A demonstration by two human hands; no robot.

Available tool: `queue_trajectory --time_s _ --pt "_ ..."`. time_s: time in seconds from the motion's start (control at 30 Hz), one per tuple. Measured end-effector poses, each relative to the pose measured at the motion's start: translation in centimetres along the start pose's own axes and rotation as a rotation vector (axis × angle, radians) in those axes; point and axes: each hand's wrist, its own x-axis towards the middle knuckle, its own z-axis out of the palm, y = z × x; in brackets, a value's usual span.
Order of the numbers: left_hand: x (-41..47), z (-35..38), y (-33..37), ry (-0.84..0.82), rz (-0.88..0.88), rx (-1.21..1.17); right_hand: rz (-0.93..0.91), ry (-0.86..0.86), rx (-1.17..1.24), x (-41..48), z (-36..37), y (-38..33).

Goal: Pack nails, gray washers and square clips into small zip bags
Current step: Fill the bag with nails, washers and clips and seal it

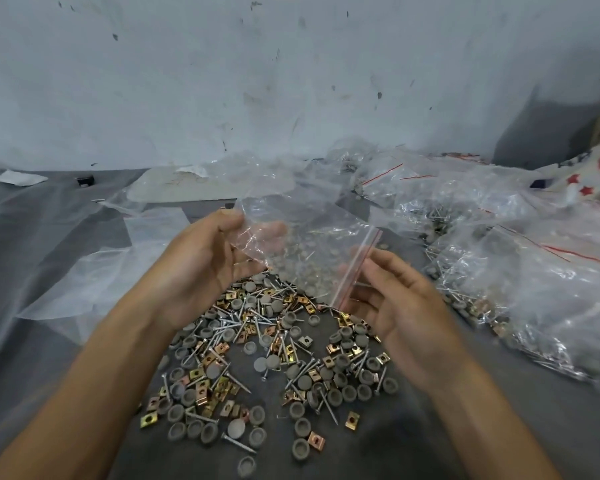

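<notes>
Gray washers (194, 429), nails (238, 443) and square clips (316, 440) are strewn on the worktop (430, 431). Above them the zip bag (309, 244) is pinched by left hand (201, 258) and right hand (395, 306). Tipped mouth-down, it could be emptied.

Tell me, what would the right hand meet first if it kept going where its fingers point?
The clear plastic zip bag with red seal lines; the right hand seems to pinch its zip edge, though blur leaves that unsure.

I see a stained white wall (291, 81) at 12 o'clock, a white paper scrap (18, 177) and small black block (85, 181) at 10, star-printed cloth (589, 178) at 2, gray tabletop (32, 341) at 8.
</notes>
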Motion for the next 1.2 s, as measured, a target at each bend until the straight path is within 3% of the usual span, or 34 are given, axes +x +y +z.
queue_trajectory --time_s 0.1,0.17,0.23,0.27,0.33,0.43,0.5,0.57,0.67,0.8,1.0,1.2 --pt "-0.1 0.3 -0.3 0.03 -0.04 0.089 -0.074 0.11 -0.08 0.0 0.3 0.4" --pt "-0.1 0.5 -0.8 0.217 -0.018 0.411 -0.187 0.241 -0.208 -0.1 0.1 0.6" --pt "-0.4 1.2 -1.2 0.435 0.136 0.755 -0.344 0.352 -0.456 -0.4 -0.3 0.6" --pt "-0.6 1.9 -1.3 0.444 0.242 0.85 -0.42 0.359 -0.58 -0.5 -0.4 0.7" --pt "-1.3 3.7 -1.6 0.234 0.307 0.929 -0.512 0.305 -0.725 -0.7 -0.1 0.9" --pt "-1.7 5.9 -2.7 -0.118 0.261 1.202 -0.467 0.214 -0.711 -0.8 0.5 1.4" --pt "-1.4 6.2 -3.1 -0.219 0.27 1.386 -0.386 0.171 -0.651 -0.8 0.7 1.3" --pt "-1.2 5.6 -2.8 -0.217 0.244 1.463 -0.362 0.163 -0.671 -0.8 0.6 1.0" --pt "-1.2 5.1 -2.3 -0.227 0.247 1.462 -0.274 0.066 -0.562 -0.9 0.7 0.5" --pt "-1.8 6.3 -2.4 -0.245 0.275 1.267 -0.205 -0.057 -0.466 -1.3 1.3 0.2" --pt "-2.8 6.7 -0.6 -0.182 0.341 1.007 -0.468 -0.077 -0.978 -2.4 1.4 -1.9" --pt "-2.7 6.8 0.3 -0.221 0.257 0.761 -0.528 -0.15 -0.899 -3.2 1.7 -4.2"
